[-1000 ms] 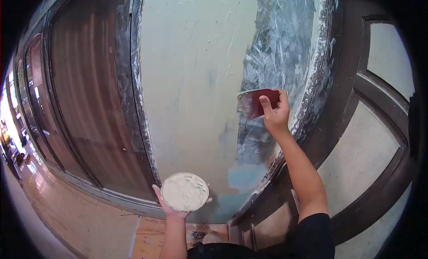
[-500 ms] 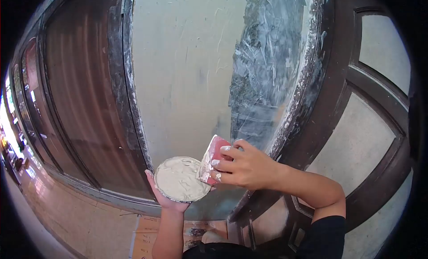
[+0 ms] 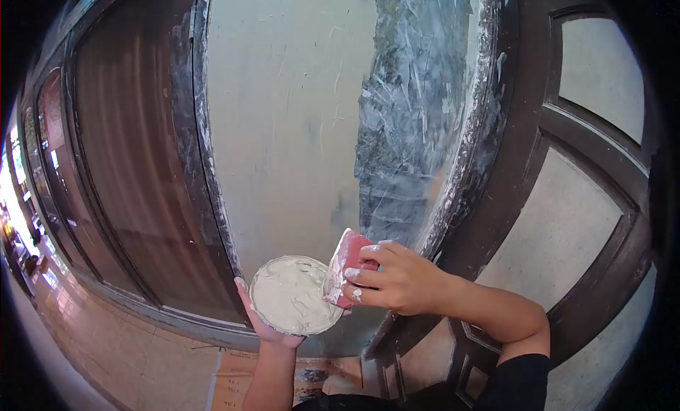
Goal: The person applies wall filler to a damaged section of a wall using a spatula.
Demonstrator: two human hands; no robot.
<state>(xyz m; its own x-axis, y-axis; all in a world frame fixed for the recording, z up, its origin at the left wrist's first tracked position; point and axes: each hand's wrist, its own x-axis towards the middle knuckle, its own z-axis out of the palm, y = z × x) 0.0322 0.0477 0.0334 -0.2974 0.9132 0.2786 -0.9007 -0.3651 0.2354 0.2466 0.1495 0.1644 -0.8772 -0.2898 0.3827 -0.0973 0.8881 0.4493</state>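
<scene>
While the left hand (image 3: 265, 329) cradles the dish (image 3: 304, 334) of paste (image 3: 290, 290) before the panel (image 3: 283, 142), the right hand (image 3: 400, 280) grips the scraper (image 3: 347, 260), its edge at the paste by the dish's right rim. The step seems to be loading or wiping the scraper; the next move likely calls for a steady lift clear of the rim.

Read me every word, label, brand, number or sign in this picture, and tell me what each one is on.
No text can be read with certainty.
Orange-brown sheet on the floor: small dark marks, possibly writing, too small and blurred to read.
Red scraper, round container and pale panel: no lettering shows.
</scene>
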